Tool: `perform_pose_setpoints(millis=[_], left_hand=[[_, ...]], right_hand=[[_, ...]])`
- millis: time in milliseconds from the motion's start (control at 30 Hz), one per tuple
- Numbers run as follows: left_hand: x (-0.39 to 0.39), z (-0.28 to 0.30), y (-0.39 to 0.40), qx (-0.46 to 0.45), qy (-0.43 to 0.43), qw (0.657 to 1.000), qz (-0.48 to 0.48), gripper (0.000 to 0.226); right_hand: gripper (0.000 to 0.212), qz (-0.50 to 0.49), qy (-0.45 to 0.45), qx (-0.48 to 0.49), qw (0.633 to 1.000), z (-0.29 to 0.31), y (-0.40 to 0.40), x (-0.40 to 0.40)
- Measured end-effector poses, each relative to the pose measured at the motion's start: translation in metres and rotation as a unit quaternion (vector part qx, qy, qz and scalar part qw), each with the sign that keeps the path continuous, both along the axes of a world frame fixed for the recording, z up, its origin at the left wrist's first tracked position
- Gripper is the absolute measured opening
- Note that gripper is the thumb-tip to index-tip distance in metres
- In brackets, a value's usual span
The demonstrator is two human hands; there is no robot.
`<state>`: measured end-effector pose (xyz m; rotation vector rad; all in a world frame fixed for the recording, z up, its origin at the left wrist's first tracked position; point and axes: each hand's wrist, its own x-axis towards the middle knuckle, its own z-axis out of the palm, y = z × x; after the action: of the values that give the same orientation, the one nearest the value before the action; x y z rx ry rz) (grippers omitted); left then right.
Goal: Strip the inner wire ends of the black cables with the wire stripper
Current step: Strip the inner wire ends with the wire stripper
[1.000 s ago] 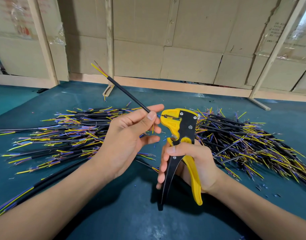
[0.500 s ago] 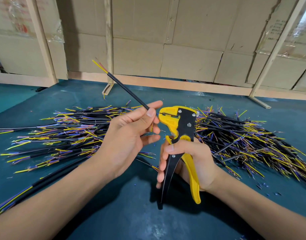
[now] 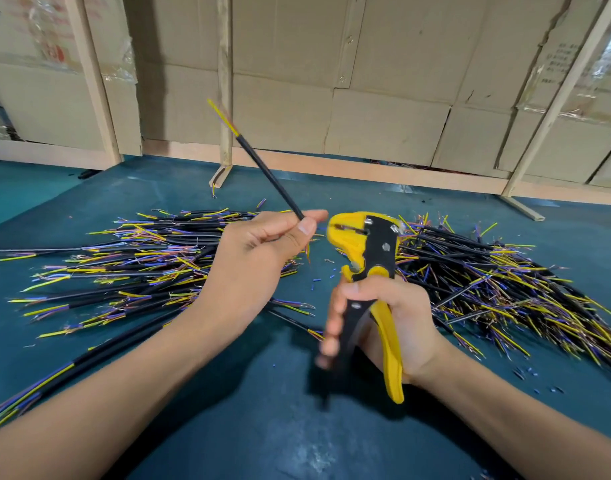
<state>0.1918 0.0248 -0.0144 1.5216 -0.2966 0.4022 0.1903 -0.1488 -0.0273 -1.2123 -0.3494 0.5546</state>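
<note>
My left hand pinches a black cable between thumb and fingers. The cable slants up and to the left, its far end showing yellow inner wires. A thin inner wire runs from my fingertips to the jaws of the yellow and black wire stripper. My right hand grips the stripper's handles, fingers curled round the black one and blurred. The stripper stands upright, jaws facing left.
A pile of black cables with yellow and purple wire ends lies at the left, another pile at the right. Small blue insulation bits dot the teal table. Cardboard panels and wooden posts stand behind.
The fingers of my right hand have squeezed the stripper's handles closer together. My left hand and the cable have tilted more upright, shifting slightly away from the jaws.
</note>
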Motion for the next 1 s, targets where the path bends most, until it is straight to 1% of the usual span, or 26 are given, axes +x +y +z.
perform_pose_setpoints(millis=[67,133,233,300,433,667,767,833,1000], left_hand=[[0.001,0.002,0.003,-0.074,0.023,0.997,-0.009,0.016],[0.002,0.004,0.006,-0.154,0.052,0.986,-0.036,0.023],[0.001,0.006,0.006,-0.227,0.096,0.966,-0.080,0.022],[0.000,0.007,0.005,-0.258,0.122,0.953,-0.103,0.026],[-0.003,0.007,0.000,-0.290,0.156,0.935,-0.129,0.030],[-0.006,0.010,-0.006,-0.344,0.175,0.914,-0.129,0.022],[-0.008,0.010,-0.008,-0.350,0.174,0.914,-0.110,0.014],[-0.009,0.010,-0.009,-0.351,0.171,0.915,-0.098,0.013],[-0.011,0.011,-0.015,-0.374,0.143,0.911,-0.101,0.024]], right_hand=[[0.018,0.013,0.002,0.024,1.000,0.000,0.000,0.000],[0.020,0.021,-0.006,0.023,0.999,0.000,0.001,-0.001],[0.019,0.022,-0.012,0.019,0.999,0.001,0.002,-0.003],[0.020,0.022,-0.011,0.016,1.000,0.002,0.003,-0.004],[0.020,0.019,-0.017,0.014,1.000,0.002,0.004,-0.004],[0.019,0.017,-0.027,0.016,0.999,0.002,0.003,-0.005],[0.017,0.016,-0.037,0.019,0.999,0.002,0.003,-0.005],[0.022,0.018,-0.041,0.024,0.999,0.001,0.003,-0.005],[0.023,0.019,-0.052,0.026,0.998,-0.001,0.003,-0.004]])
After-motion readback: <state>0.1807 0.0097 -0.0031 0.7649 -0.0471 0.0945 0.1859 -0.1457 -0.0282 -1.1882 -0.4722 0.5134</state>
